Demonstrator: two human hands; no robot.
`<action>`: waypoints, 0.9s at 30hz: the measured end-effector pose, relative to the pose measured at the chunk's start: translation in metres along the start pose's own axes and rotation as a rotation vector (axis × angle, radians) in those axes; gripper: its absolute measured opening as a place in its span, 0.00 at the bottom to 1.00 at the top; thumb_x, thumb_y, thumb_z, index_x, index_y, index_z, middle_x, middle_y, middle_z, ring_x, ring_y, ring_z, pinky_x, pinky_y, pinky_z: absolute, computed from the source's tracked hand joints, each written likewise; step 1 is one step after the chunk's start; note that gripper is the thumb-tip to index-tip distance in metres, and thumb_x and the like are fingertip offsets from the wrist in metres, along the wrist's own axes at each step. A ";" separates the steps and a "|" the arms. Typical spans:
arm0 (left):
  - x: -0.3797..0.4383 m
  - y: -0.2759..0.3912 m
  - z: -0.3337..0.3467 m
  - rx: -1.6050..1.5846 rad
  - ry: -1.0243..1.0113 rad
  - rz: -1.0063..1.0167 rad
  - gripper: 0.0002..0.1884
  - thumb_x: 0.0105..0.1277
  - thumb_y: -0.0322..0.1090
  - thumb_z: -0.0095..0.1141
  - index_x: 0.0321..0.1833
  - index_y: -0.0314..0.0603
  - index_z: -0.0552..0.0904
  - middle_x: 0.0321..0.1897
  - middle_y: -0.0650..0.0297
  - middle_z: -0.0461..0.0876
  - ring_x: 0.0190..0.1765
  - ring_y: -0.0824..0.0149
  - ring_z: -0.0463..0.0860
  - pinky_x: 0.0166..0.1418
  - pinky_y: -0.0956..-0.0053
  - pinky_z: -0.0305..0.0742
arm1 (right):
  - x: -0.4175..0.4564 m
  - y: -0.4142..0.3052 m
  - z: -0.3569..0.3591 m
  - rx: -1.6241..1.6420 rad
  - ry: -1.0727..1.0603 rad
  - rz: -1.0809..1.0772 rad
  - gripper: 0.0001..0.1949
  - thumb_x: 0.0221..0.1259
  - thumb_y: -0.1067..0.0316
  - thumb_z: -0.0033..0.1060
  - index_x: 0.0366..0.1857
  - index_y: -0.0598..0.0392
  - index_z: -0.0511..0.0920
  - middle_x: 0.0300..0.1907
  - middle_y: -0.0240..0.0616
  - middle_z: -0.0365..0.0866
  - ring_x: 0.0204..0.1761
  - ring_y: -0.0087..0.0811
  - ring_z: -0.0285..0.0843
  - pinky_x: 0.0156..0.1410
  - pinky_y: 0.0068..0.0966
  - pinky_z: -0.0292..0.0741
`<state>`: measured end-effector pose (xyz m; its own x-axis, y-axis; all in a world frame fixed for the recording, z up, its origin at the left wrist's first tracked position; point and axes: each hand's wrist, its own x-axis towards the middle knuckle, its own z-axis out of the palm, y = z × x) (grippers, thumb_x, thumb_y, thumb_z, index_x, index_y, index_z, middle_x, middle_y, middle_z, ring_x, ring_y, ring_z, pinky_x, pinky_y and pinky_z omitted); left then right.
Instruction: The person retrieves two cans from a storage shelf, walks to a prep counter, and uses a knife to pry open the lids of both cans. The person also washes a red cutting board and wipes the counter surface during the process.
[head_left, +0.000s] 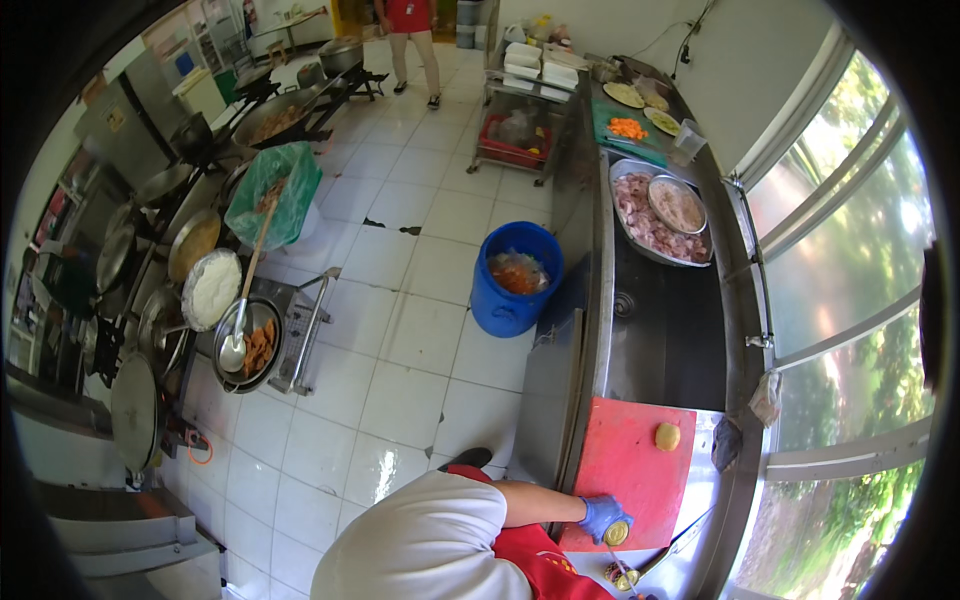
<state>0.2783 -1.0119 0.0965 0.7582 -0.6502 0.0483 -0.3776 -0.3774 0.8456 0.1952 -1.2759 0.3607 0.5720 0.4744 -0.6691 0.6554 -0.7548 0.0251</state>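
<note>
My left hand (604, 517), in a blue glove, grips a small can with a gold-coloured round end (616, 533) over the near edge of a red cutting board (637, 465). At the bottom rim of the picture only the gloved fingertips of my right hand (645, 597) show. A thin pale tool (619, 562) runs from those fingertips up to the held can; its kind is unclear. A second small can (622, 575) stands on the metal counter beside the tool. Farther up the board lies a round yellowish piece of food (667, 436).
A knife (679, 541) lies beside the board. Beyond the sink (660, 337) is a large pan of raw meat (637, 214). A blue bin (510, 307) stands on the floor by the counter. Woks (274, 116) line the opposite side. Another person (411, 45) stands far off.
</note>
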 end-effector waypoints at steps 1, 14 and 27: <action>0.000 0.000 0.000 -0.003 0.002 0.004 0.39 0.36 0.40 0.87 0.57 0.56 0.84 0.44 0.54 0.93 0.49 0.43 0.91 0.56 0.49 0.84 | 0.000 0.000 0.001 0.002 0.001 0.005 0.19 0.72 0.64 0.59 0.65 0.39 0.82 0.42 0.42 0.86 0.41 0.49 0.87 0.47 0.48 0.84; -0.002 0.004 -0.002 0.017 0.014 -0.010 0.37 0.38 0.40 0.86 0.56 0.55 0.84 0.43 0.55 0.93 0.48 0.43 0.91 0.54 0.48 0.85 | -0.008 0.002 0.016 0.028 0.037 -0.018 0.21 0.71 0.62 0.64 0.67 0.39 0.81 0.44 0.42 0.88 0.43 0.47 0.88 0.48 0.43 0.86; -0.002 -0.001 0.006 -0.051 0.040 0.003 0.37 0.35 0.41 0.88 0.54 0.55 0.84 0.40 0.56 0.93 0.50 0.44 0.91 0.58 0.47 0.83 | 0.000 0.018 0.025 -0.047 0.151 -0.156 0.23 0.70 0.60 0.69 0.69 0.39 0.80 0.45 0.42 0.89 0.45 0.46 0.89 0.49 0.39 0.87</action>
<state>0.2743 -1.0140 0.0922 0.7781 -0.6241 0.0709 -0.3527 -0.3407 0.8715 0.1947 -1.3013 0.3430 0.5268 0.6491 -0.5487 0.7621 -0.6466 -0.0332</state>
